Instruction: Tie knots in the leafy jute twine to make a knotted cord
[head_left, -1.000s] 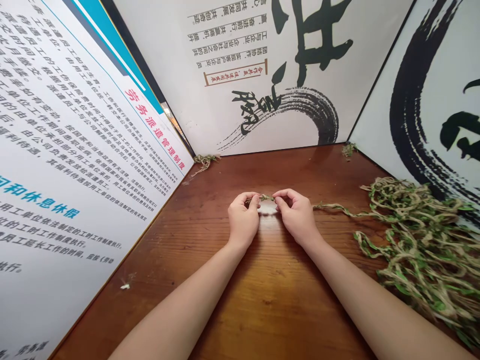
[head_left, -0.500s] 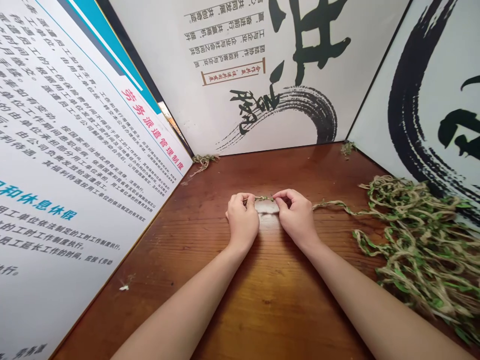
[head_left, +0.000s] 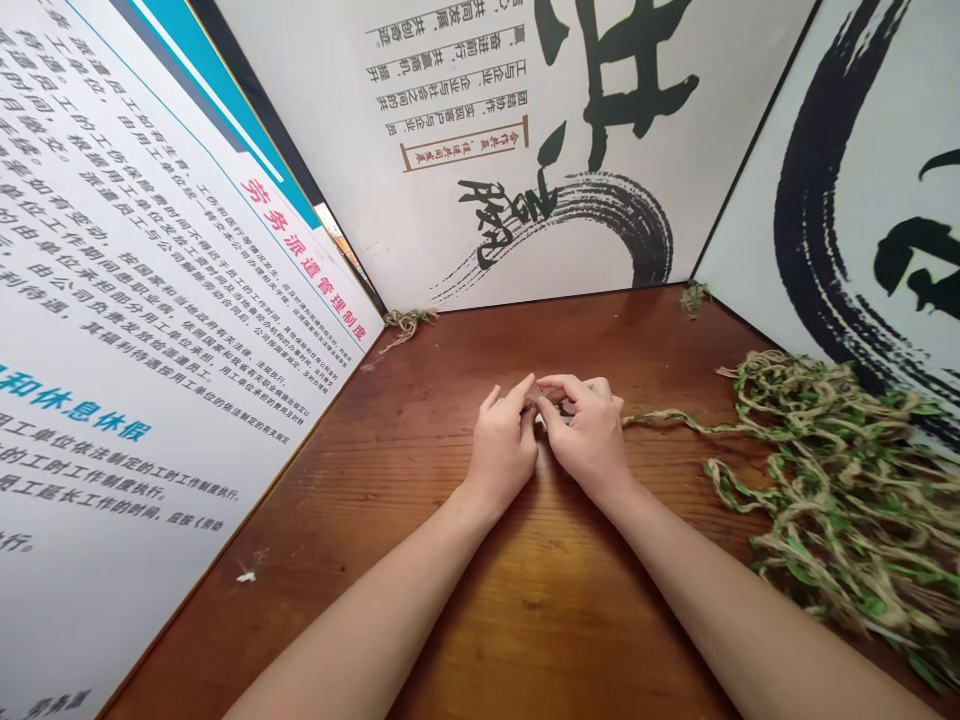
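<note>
Left hand (head_left: 501, 450) and right hand (head_left: 589, 435) half-closed, fingertips meeting above brown wooden desk (head_left: 540, 620); held thing hidden, cannot tell. Green-tan jute twine pile (head_left: 840, 480) right, strand reaching near right hand.

A printed Chinese notice panel (head_left: 150, 250) stands along the left of the wooden counter (head_left: 540, 640), with brush-calligraphy panels (head_left: 480, 130) at the far side and right (head_left: 862, 200). Small fibre tufts (head_left: 405, 322) sit in the far-left corner, and a white scrap (head_left: 247, 576) lies near the left panel.
</note>
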